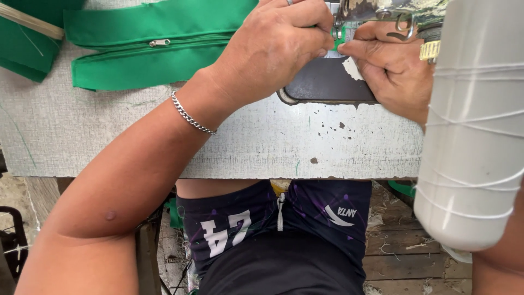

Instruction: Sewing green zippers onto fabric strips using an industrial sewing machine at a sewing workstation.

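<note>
While both hands crowd the needle area of a sewing machine (382, 11), the left hand (273, 46) sits curled, fingers bent down and pinched on a small bit of green fabric (339, 43) just in front of the machine's presser foot; a silver chain bracelet (191, 116) rings its wrist. Right hand (390, 68): just to the right of the presser foot, thumb and forefinger nearly closed, tips touching the same green scrap from the other side; a yellow watch strap (429, 50) shows at its wrist. Between and under the two hands, directly below the foot: a dark metal plate (327, 82) with chipped paint, set into the pale, speckled worktable (262, 142). Left of the machine, well apart from it: a folded green cloth piece with a zipper (158, 42) lying flat on the table, and more green cloth at the far left corner. Right of the machine, close to the camera: a large white thread cone (475, 125), strands of thread running over it. Handling, by judgement: the green fabric looks thin, light and limp, prone to sliding on the smooth plate; best gripped at its edges on either side of the foot, pressed flat with fingertips kept clear of the needle, which is itself hidden.
</note>
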